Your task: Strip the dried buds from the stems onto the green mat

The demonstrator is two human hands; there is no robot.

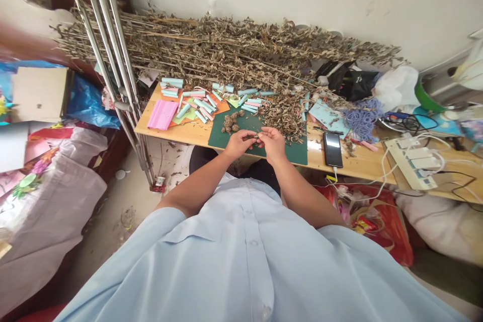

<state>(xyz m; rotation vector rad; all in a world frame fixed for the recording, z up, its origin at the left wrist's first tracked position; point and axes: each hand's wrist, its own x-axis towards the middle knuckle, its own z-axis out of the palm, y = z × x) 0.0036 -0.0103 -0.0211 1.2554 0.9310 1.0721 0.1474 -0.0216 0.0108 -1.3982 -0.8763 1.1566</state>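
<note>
My left hand and my right hand meet over the dark green cutting mat at the table's near edge. Both are closed in a pinch on one small dried leafy clump held between their fingertips. A few rolled brown leaf balls lie on the mat just beyond my left hand. A loose heap of dried leaves spreads over the mat beyond my right hand.
Long dried leafy stalks lie piled along the back of the wooden table. Rolled blue and pink paper tubes and pink sheets sit left. A phone, power strip, cables and bags are right. Metal crutches lean at left.
</note>
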